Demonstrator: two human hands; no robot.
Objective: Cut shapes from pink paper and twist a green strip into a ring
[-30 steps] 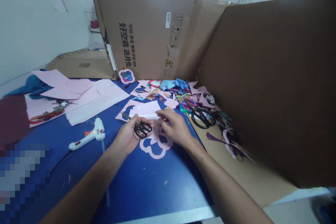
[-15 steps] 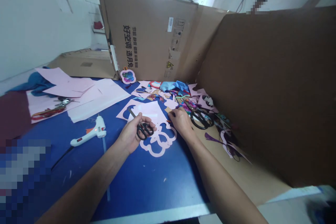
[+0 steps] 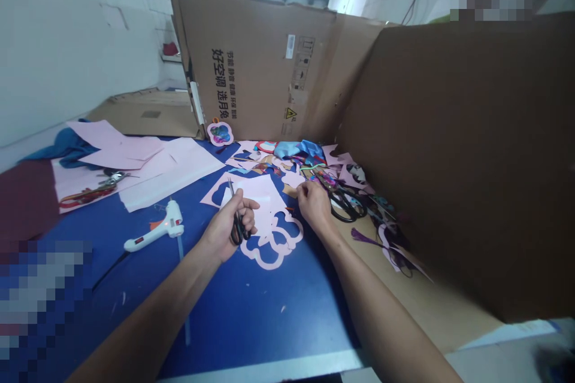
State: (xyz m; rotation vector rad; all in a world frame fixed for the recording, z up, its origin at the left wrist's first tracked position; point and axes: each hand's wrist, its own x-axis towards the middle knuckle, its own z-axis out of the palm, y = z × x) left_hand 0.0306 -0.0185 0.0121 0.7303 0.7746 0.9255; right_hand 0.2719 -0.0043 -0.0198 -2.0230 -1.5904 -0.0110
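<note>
My left hand (image 3: 231, 221) is closed around a small pair of scissors (image 3: 238, 232), black-handled, with the blades pointing away from me. It hovers over a pink paper sheet (image 3: 256, 188). Just below lie pink scalloped, flower-shaped paper frames (image 3: 269, 256) on the blue table. My right hand (image 3: 315, 204) has its thumb and fingertips pinched together beside a pink paper cutout (image 3: 293, 179) and a pile of scraps. Whatever sits between those fingertips is too small or hidden to make out. Large black-handled scissors (image 3: 348, 208) lie right beside that hand.
A white glue gun (image 3: 155, 233) with its cord rests on the left. Behind it are pink and white sheets (image 3: 168, 176) and a metal tool. Cardboard walls (image 3: 265, 66) stand at the back and right. A flower-shaped ornament (image 3: 220, 133) leans there. A purple tassel (image 3: 366, 237) lies right.
The small scissors have turned in my left hand, so their handles now show nearly edge-on, and its fingers curl more. My right hand has shifted slightly right, away from the paper frames.
</note>
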